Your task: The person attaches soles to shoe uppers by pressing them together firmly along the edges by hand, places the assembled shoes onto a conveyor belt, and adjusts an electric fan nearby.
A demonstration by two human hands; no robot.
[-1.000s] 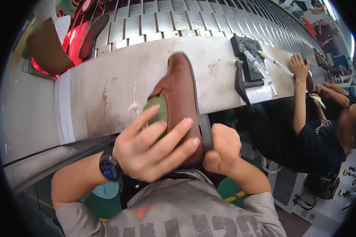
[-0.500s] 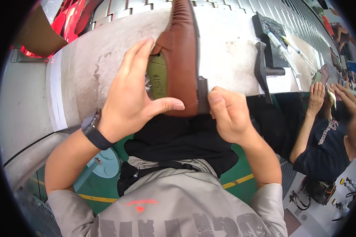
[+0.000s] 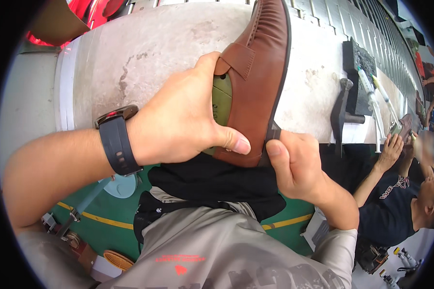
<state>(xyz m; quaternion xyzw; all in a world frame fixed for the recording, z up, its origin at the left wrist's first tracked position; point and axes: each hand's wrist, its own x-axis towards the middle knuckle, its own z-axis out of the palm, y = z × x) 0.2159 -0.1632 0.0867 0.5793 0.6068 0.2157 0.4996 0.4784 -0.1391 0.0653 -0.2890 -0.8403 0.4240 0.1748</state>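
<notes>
Stained grey workbench (image 3: 144,53), green floor (image 3: 111,207)

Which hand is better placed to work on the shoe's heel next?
Probably the right hand: its thumb already pinches the heel edge of the brown shoe, while the left hand wraps the shoe's side, steadying it.

The shoe (image 3: 255,82) is positioned over the near edge of the worktop (image 3: 144,53), toe pointing away, and is held between the left hand (image 3: 178,120) on its left and the right hand (image 3: 299,168) at its heel. To the right, a stand (image 3: 342,111) is located on the worktop. Further right, a co-worker's hand (image 3: 390,147) is placed at the worktop edge.
</notes>
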